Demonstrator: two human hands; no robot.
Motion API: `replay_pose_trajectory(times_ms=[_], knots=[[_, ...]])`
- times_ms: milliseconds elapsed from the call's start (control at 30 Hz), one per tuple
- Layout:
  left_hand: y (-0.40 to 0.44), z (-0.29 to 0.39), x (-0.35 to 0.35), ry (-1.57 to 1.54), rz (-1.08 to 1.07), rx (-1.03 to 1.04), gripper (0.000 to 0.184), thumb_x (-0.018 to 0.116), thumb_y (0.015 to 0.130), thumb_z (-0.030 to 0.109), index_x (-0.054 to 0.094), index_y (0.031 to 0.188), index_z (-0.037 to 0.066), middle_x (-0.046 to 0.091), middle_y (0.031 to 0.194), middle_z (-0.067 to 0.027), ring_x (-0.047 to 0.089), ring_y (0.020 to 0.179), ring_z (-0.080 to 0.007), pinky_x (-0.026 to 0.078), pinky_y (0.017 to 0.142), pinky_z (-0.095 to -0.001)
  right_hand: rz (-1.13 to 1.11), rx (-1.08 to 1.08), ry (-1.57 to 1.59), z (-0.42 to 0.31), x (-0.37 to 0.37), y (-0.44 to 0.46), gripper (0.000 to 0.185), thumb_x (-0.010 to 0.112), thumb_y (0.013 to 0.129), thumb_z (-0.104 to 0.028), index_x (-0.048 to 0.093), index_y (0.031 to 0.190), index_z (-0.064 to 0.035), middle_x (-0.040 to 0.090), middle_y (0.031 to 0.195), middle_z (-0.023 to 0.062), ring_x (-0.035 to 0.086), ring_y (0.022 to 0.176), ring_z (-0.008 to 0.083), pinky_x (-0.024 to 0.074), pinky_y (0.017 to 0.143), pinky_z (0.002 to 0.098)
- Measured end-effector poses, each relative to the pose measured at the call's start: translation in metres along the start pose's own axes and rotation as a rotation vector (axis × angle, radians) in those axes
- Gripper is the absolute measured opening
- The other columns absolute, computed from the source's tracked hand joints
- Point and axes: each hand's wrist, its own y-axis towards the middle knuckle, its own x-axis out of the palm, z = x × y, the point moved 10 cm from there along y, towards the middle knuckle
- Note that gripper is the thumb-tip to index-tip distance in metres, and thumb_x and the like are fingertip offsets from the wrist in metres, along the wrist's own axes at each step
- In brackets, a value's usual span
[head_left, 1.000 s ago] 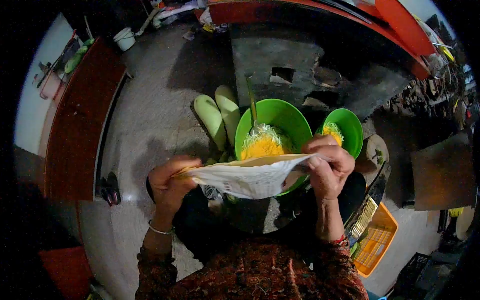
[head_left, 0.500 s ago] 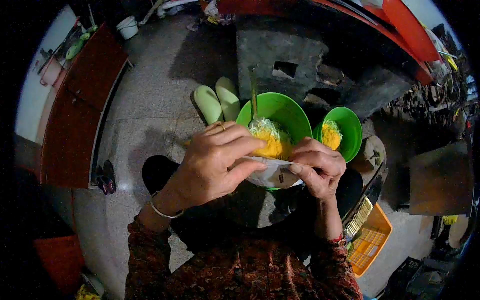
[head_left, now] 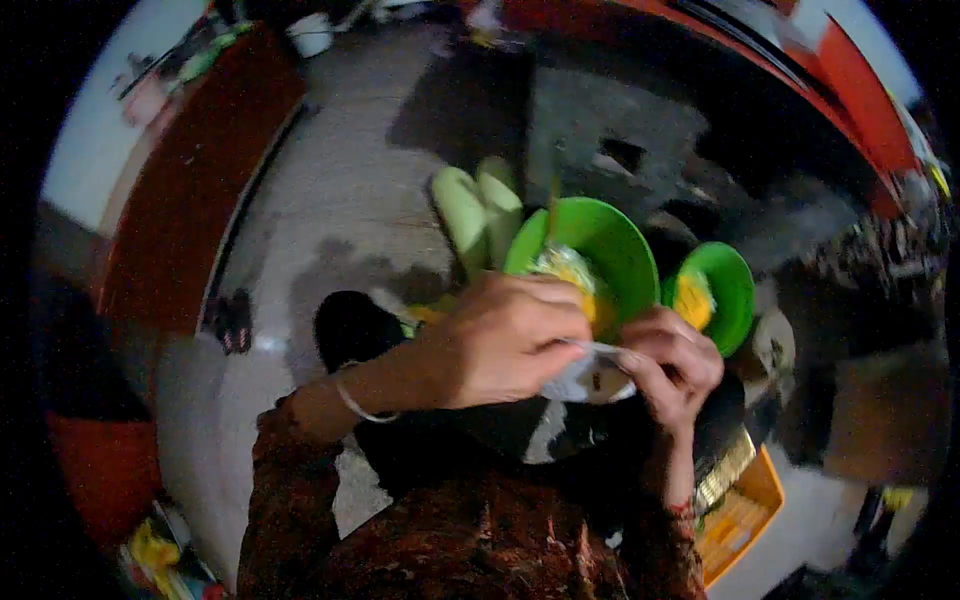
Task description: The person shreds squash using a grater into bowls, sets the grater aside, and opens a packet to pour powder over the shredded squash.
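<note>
My left hand [head_left: 520, 340] and my right hand [head_left: 675, 362] pinch the top edge of a white packet [head_left: 590, 385] with a small dark mark on it. The two hands are close together, and the edge runs between their fingertips. Right behind them stands a large green bucket [head_left: 630, 245], with white and yellow shreds [head_left: 568, 268] heaped inside and a thin handle [head_left: 553, 205] sticking up. To its right, a smaller green bucket [head_left: 738, 290] leans with yellow shreds [head_left: 692, 300] in it. Motion blurs the view, and the packet's contents are hidden.
Two pale green gourds [head_left: 462, 215] lie on the floor left of the large bucket. A grey block stove [head_left: 610, 110] rises behind. An orange crate [head_left: 745, 520] sits at the lower right, beside a woven strip [head_left: 725, 470]. A dark red cabinet [head_left: 200, 160] stands at the left.
The view has shifted, so the buckets and gourds appear farther right and slightly lower. My left hand has turned more sideways, and the packet's edge is drawn straight between both hands.
</note>
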Motion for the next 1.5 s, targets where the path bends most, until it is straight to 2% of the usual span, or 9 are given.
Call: replay_pose_trajectory(times_ms=[133,400,633,833,1100,1300,1333,1433,1500], knots=[[-0.002,0.003,-0.001,0.018,0.091,0.113,0.011,0.060,0.071,0.009,0.055,0.068,0.001,0.052,0.070,-0.0134,0.056,0.071,-0.0316,0.044,0.063,-0.0398,-0.005,0.031,-0.212,0.005,-0.002,-0.013,0.009,0.064,0.069,-0.001,0.058,0.072,0.0041,0.060,0.071,0.0150,0.055,0.063,0.0226,0.0439,0.060,0.0303],[-0.001,-0.006,0.003,-0.007,0.145,0.097,0.015,0.061,0.067,0.008,0.049,0.062,0.002,0.050,0.066,-0.0123,0.055,0.066,-0.0320,0.043,0.059,-0.0415,-0.037,0.001,-0.076,0.013,0.003,-0.013,0.009,0.060,0.076,-0.005,0.058,0.077,0.0045,0.058,0.075,0.0122,0.052,0.068,0.0205,0.0418,0.065,0.0315],[-0.014,0.008,-0.009,-0.095,0.141,0.232,0.017,0.063,0.071,0.013,0.050,0.066,0.004,0.050,0.075,-0.0108,0.054,0.074,-0.0286,0.044,0.065,-0.0394,0.045,0.240,-0.091,0.024,0.005,-0.024,0.011,0.060,0.078,-0.006,0.057,0.079,0.0044,0.057,0.074,0.0103,0.052,0.068,0.0192,0.0413,0.065,0.0289],[-0.014,0.018,0.002,0.272,0.130,0.318,0.018,0.059,0.074,0.017,0.048,0.063,0.007,0.047,0.072,-0.0071,0.050,0.075,-0.0237,0.042,0.069,-0.0346,0.013,0.147,-0.271,0.001,0.018,-0.016,0.012,0.059,0.081,-0.008,0.058,0.080,0.0035,0.056,0.074,0.0102,0.054,0.068,0.0209,0.0426,0.064,0.0295],[-0.010,0.011,0.022,0.134,0.174,0.354,0.014,0.061,0.068,0.014,0.053,0.065,0.002,0.051,0.067,-0.0114,0.053,0.068,-0.0265,0.043,0.062,-0.0365,-0.055,0.047,-0.397,0.035,0.002,-0.042,0.014,0.057,0.084,-0.011,0.060,0.084,0.0030,0.058,0.076,0.0118,0.055,0.069,0.0214,0.0434,0.065,0.0311],[-0.015,-0.025,0.052,0.092,0.100,0.210,0.022,0.060,0.076,0.019,0.046,0.077,0.002,0.048,0.075,-0.0140,0.052,0.069,-0.0333,0.042,0.061,-0.0409,-0.312,-0.493,-1.039,0.117,-0.021,-0.120,0.025,0.058,0.084,-0.013,0.063,0.105,-0.0028,0.064,0.095,0.0153,0.062,0.082,0.0218,0.0487,0.076,0.0333],[-0.014,-0.026,0.054,0.082,0.082,0.202,0.022,0.060,0.076,0.019,0.046,0.077,0.002,0.048,0.075,-0.0139,0.052,0.069,-0.0333,0.042,0.061,-0.0409,-0.292,-0.390,-0.934,0.124,-0.031,-0.122,0.028,0.059,0.083,-0.013,0.061,0.109,-0.0027,0.064,0.099,0.0154,0.062,0.085,0.0217,0.0491,0.078,0.0331],[-0.016,-0.012,0.040,0.100,0.002,0.216,0.020,0.060,0.076,0.018,0.047,0.077,0.003,0.049,0.075,-0.0125,0.053,0.070,-0.0320,0.043,0.062,-0.0402,-0.395,0.563,0.021,0.207,-0.059,-0.132,0.025,0.049,0.088,-0.017,0.054,0.109,-0.0027,0.056,0.095,0.0097,0.055,0.085,0.0215,0.0445,0.076,0.0294],[-0.025,0.002,0.008,0.126,0.085,0.287,0.018,0.060,0.076,0.017,0.048,0.075,0.004,0.049,0.075,-0.0112,0.053,0.073,-0.0301,0.044,0.064,-0.0395,-0.340,0.940,0.578,0.212,-0.045,-0.146,0.022,0.046,0.090,-0.018,0.052,0.104,-0.0024,0.053,0.088,0.0072,0.052,0.079,0.0216,0.0421,0.070,0.0274]])
